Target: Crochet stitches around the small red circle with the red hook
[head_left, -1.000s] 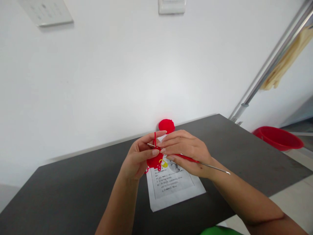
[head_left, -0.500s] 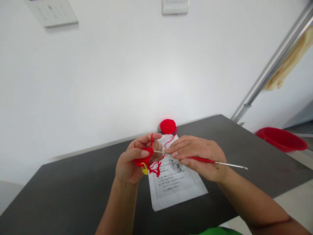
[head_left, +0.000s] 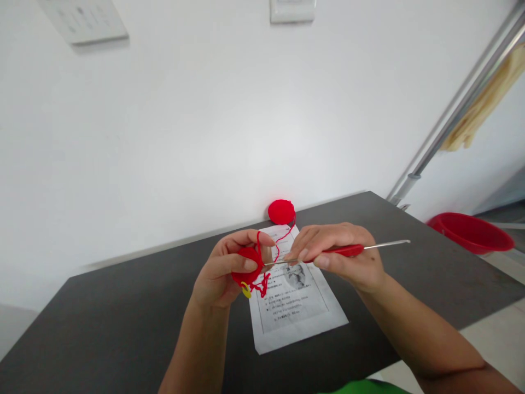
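Note:
My left hand (head_left: 221, 268) pinches a small round piece of red crochet (head_left: 248, 264) between thumb and fingers, with red yarn looped over the index finger. A yellow stitch marker (head_left: 246, 290) hangs from the lower edge of the piece, and a loose red yarn tail dangles beside it. My right hand (head_left: 340, 251) grips a crochet hook (head_left: 348, 250) with a red handle and metal ends. The hook's left tip meets the right edge of the crochet piece; whether it is through a stitch is too small to tell.
A red yarn ball (head_left: 281, 212) rests against the wall, its strand running toward my hands. Beneath them a printed sheet (head_left: 299, 323) lies on the dark table (head_left: 135, 312). A red basin (head_left: 471, 232) stands beyond the table's right side, near a metal pole (head_left: 459, 115).
My right hand has turned, raising the hook's far end so that the shaft slants up to the right. The crochet piece has shifted slightly right and rotated in my left hand.

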`<control>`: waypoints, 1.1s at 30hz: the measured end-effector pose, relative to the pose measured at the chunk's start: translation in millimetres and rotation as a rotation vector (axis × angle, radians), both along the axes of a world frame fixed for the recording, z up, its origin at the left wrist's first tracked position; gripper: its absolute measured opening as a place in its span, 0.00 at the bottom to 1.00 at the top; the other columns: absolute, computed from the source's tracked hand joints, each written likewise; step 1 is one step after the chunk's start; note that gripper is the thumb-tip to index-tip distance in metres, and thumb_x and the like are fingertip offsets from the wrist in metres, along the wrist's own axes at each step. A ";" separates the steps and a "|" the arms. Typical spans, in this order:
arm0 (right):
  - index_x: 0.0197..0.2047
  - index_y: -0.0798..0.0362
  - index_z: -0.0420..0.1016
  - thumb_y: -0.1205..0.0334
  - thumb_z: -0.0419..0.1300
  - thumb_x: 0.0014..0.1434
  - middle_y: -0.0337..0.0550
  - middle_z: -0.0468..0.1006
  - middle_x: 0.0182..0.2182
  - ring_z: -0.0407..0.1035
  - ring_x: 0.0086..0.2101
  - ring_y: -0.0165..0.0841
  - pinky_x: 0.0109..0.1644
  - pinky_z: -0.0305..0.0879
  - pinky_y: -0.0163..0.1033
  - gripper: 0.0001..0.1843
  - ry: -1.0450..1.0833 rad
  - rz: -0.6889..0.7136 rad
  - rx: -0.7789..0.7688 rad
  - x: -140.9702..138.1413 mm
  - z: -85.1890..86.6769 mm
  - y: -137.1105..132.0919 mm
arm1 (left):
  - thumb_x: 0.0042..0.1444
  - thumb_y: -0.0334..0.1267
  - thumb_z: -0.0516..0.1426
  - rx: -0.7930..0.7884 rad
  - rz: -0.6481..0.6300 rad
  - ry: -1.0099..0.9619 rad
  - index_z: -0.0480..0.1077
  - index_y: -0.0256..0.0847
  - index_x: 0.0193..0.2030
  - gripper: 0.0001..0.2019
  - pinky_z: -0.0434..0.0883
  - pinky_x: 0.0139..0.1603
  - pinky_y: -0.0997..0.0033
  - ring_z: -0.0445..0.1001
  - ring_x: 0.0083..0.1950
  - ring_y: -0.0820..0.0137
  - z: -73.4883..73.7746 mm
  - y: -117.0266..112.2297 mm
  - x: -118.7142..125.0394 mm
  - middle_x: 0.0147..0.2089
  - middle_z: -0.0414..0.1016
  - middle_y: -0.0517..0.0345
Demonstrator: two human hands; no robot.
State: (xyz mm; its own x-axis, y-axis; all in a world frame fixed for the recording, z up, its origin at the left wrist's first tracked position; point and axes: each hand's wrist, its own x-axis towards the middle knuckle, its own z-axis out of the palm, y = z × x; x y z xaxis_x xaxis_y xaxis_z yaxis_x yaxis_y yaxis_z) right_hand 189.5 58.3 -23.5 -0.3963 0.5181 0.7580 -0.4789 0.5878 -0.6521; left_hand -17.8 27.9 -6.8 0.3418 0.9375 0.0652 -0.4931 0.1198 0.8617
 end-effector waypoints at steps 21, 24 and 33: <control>0.49 0.54 0.76 0.68 0.57 0.69 0.53 0.84 0.47 0.78 0.50 0.36 0.55 0.76 0.45 0.08 -0.200 -0.415 0.560 -3.1 1.2 2.0 | 0.45 0.33 0.72 0.039 0.327 0.231 0.82 0.42 0.45 0.18 0.76 0.37 0.74 0.78 0.32 0.71 5.7 -21.1 25.1 0.31 0.81 0.59; 0.48 0.54 0.77 0.70 0.58 0.68 0.52 0.85 0.45 0.79 0.50 0.35 0.55 0.76 0.43 0.08 -0.182 -0.372 0.490 -1.7 0.7 1.0 | 0.46 0.33 0.72 0.041 0.275 0.208 0.83 0.44 0.44 0.16 0.76 0.37 0.75 0.78 0.32 0.72 3.8 -18.6 21.8 0.29 0.80 0.60; 0.46 0.51 0.82 0.70 0.64 0.64 0.47 0.86 0.43 0.81 0.44 0.36 0.49 0.78 0.43 0.09 -0.078 -0.194 0.138 -3.7 -3.7 2.9 | 0.46 0.35 0.71 0.076 0.352 0.251 0.84 0.42 0.38 0.10 0.73 0.35 0.78 0.76 0.33 0.73 0.4 -13.3 13.9 0.31 0.80 0.57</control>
State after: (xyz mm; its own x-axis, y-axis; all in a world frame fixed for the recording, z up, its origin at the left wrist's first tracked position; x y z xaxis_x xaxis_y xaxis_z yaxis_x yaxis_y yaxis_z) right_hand 185.7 61.2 -27.1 -0.3593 0.4839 0.7979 -0.2995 0.7500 -0.5898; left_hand -3.9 14.6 -6.3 0.0165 0.9954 0.0940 -0.2666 -0.0863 0.9599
